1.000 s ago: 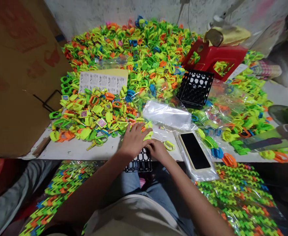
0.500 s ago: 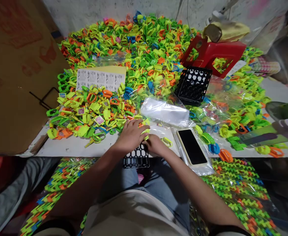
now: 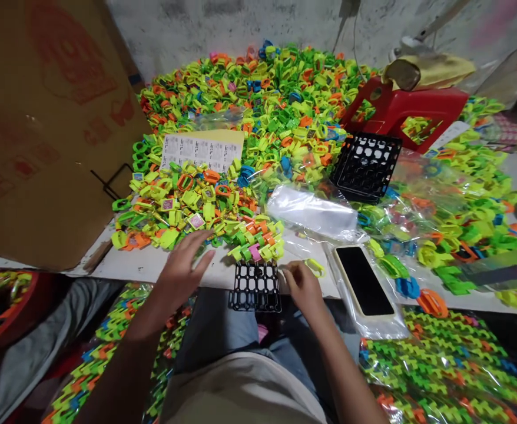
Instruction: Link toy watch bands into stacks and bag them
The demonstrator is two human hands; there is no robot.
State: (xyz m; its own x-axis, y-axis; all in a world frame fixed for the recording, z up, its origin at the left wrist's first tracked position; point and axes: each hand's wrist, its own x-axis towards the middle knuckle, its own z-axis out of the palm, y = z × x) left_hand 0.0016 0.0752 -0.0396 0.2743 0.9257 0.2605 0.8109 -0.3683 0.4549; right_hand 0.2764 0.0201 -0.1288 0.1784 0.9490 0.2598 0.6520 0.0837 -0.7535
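Observation:
A black plastic grid rack (image 3: 257, 290) lies at the table's front edge, jutting over my lap. Its far part is covered by rows of yellow, green, orange and pink plastic pieces (image 3: 258, 241) resembling toy watches. My left hand (image 3: 181, 274) is open to the left of the rack, thumb and fingers apart, with nothing in it. Close to the rack's right edge, my right hand (image 3: 302, 287) has its fingers curled together; whether they pinch anything is hidden. A loose pile of similar pieces (image 3: 188, 203) spreads beyond my left hand. One yellow-green loop (image 3: 315, 268) lies just past my right hand.
A phone (image 3: 363, 280) rests on clear plastic bags to the right. Farther back are more clear bags (image 3: 311, 211), stacked black racks (image 3: 367, 168), a label sheet (image 3: 202, 151) and a red stool (image 3: 411, 106). A large cardboard box (image 3: 55, 141) stands left.
My left hand has lifted off the pieces and moved left, opening. My right hand has drawn to the rack's right side, uncovering the rows. The whole view has shifted slightly.

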